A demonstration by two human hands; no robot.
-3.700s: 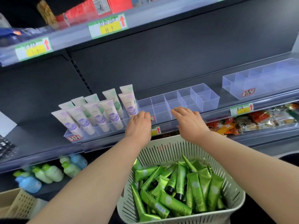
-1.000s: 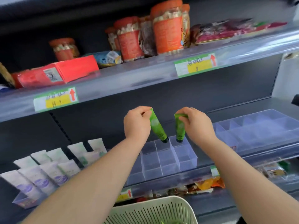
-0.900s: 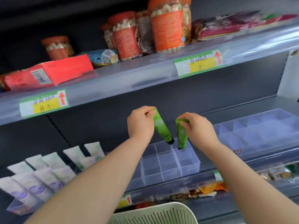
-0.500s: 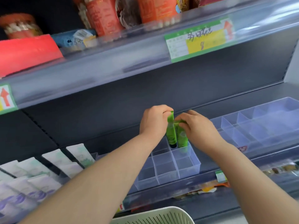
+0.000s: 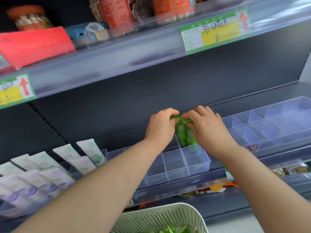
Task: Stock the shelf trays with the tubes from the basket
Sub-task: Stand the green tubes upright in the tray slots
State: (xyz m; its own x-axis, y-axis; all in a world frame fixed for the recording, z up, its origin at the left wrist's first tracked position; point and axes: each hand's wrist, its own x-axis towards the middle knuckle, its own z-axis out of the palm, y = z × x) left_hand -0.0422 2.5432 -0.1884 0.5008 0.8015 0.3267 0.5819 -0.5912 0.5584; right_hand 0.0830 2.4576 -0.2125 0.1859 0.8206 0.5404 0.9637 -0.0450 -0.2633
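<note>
Logged two green tubes, left tube [image 5: 180,134] and right tube [image 5: 189,137], standing upright and touching side by side. Lower ends set down inside the rear compartment at the right end of the clear divided tray [image 5: 175,167]. Cannot tell whether the caps reach the compartment floor.

Found the crimped top of the left tube pinched between thumb and curled fingers of the left hand [image 5: 160,127], with the tube body hanging below and just right of the knuckles. Found the crimped top of the right tube pinched the same way by the right hand [image 5: 208,127], with the tube body below and just left of its fingers. Noted both hands above the tray's rear right corner, fingertips very close; contact between them not resolvable.

Left of the tray, on the same shelf: rows of white tubes [image 5: 87,151] leaning back, with green and purple prints, partly blurred.
Right of the tray: a second clear divided tray [image 5: 277,125], with a small sticker on its front wall.
Below and in front of the tray: a pale slotted basket [image 5: 156,217], with loose green tubes [image 5: 171,230] just visible inside at the frame edge.
Above the tray: an upper shelf edge carrying a green-and-yellow price label [image 5: 213,33] with a red arrow, plus orange-red jars [image 5: 116,12] and a red box [image 5: 33,46], all blurred.
</note>
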